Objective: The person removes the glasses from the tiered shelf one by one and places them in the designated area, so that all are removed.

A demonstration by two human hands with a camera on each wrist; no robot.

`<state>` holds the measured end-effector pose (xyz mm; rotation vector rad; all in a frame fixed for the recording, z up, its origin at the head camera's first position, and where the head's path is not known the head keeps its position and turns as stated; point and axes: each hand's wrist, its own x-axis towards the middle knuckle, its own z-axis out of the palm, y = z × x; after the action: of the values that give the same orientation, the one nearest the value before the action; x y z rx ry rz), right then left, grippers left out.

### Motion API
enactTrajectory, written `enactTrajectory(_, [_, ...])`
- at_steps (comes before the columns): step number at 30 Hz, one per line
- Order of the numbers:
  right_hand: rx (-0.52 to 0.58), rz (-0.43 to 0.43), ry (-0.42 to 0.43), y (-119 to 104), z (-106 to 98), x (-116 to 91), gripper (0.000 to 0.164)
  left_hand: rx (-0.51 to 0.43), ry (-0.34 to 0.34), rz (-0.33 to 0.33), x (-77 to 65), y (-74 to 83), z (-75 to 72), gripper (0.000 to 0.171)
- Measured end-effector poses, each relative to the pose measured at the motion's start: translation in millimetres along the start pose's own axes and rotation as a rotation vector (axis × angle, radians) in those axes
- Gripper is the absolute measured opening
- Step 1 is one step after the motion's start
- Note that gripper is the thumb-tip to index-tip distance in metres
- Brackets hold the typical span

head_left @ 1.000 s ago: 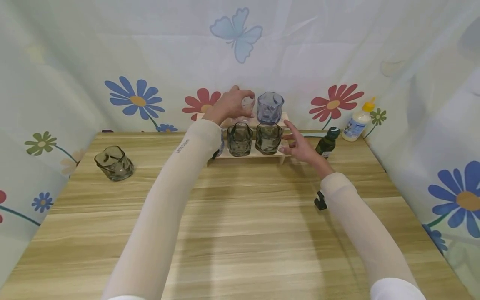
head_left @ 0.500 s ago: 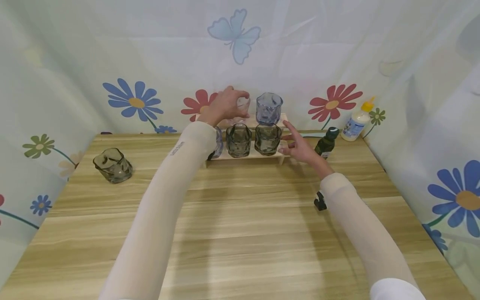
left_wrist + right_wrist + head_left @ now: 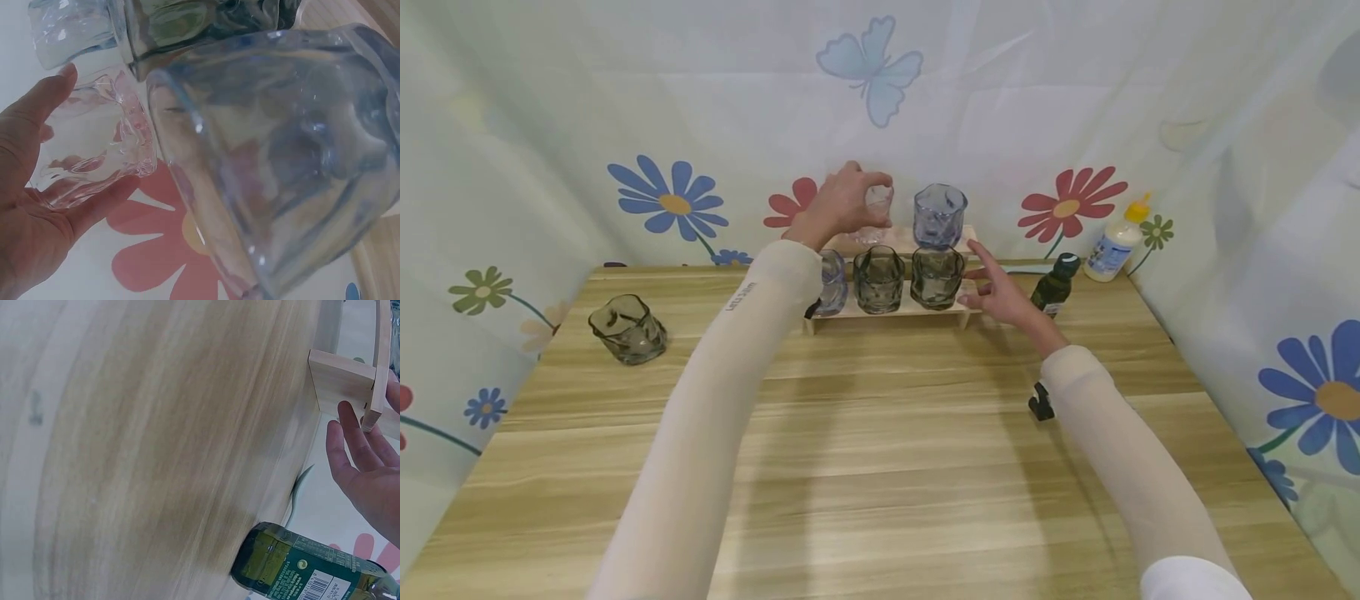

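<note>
My left hand [image 3: 846, 200] grips a clear, faintly pink drinking glass [image 3: 103, 137] at the upper tier of a small two-tier wooden rack [image 3: 904, 242]. In the left wrist view its thumb and fingers lie on opposite sides of the glass. A bluish glass [image 3: 940, 215] stands on the same tier to the right. The lower tier bears two dark smoky glasses [image 3: 878, 279] and a bluish glass [image 3: 832, 283], partly behind the left sleeve. My right hand [image 3: 1003, 292] touches the rack's right end with spread fingers, the index finger straight at the upper shelf's corner.
Another smoky glass [image 3: 628, 329] stands alone at the table's left. Right of the rack are a dark green bottle [image 3: 300, 565] and a white bottle with a yellow cap [image 3: 1112, 247]. A small black object [image 3: 1041, 402] shows beside the right sleeve. A flowered curtain [image 3: 737, 108] closes off the back.
My left hand has moved left along the upper tier with the clear glass, away from the bluish one. More of the lower bluish glass shows now. My right hand stays at the rack's end.
</note>
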<state>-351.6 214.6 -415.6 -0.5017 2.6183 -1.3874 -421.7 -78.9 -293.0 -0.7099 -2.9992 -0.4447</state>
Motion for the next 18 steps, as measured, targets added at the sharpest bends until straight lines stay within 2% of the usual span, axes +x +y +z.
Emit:
enactTrajectory(8, [0.001,0.011,-0.031,-32.8,-3.1,-14.1,0.089,-0.012,0.009,-0.031,-10.5,-7.9,-17.2,0.068])
enactTrajectory(18, [0.009,0.027,-0.030,-32.5,-2.8,-13.8,0.091,-0.007,0.092,-0.001,-39.7,-16.4,-37.5,0.064])
